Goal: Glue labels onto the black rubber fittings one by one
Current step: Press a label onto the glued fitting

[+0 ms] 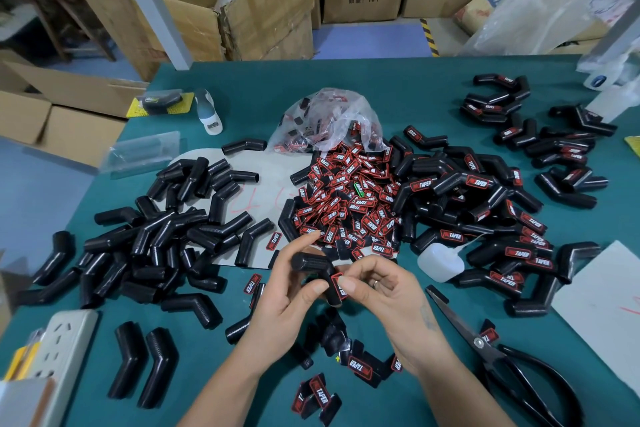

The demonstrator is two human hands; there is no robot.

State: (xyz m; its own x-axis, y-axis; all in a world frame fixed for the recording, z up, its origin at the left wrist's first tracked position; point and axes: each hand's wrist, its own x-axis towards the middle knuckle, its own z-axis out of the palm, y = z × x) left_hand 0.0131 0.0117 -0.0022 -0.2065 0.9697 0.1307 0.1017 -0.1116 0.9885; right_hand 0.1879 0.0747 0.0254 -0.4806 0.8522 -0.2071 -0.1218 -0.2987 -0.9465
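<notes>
My left hand (pixel 289 291) grips a bent black rubber fitting (pixel 311 262) just above the table's near middle. My right hand (pixel 377 284) pinches a red-and-black label (pixel 338 284) against the fitting's lower arm. Behind my hands lies a heap of loose red-and-black labels (pixel 349 201) spilling from a clear plastic bag (pixel 329 118). Unlabelled black fittings (pixel 166 236) are piled on the left. Fittings that carry labels (pixel 491 218) are piled on the right. A small white glue bottle (pixel 440 262) lies just right of my hands.
Black scissors (pixel 502 357) lie at the near right. A white power strip (pixel 65 347) sits at the near left. Several loose labels (pixel 360 367) lie between my forearms. White card (pixel 602 308) covers the right edge. Cardboard boxes (pixel 242 7) stand behind the green table (pixel 398 87).
</notes>
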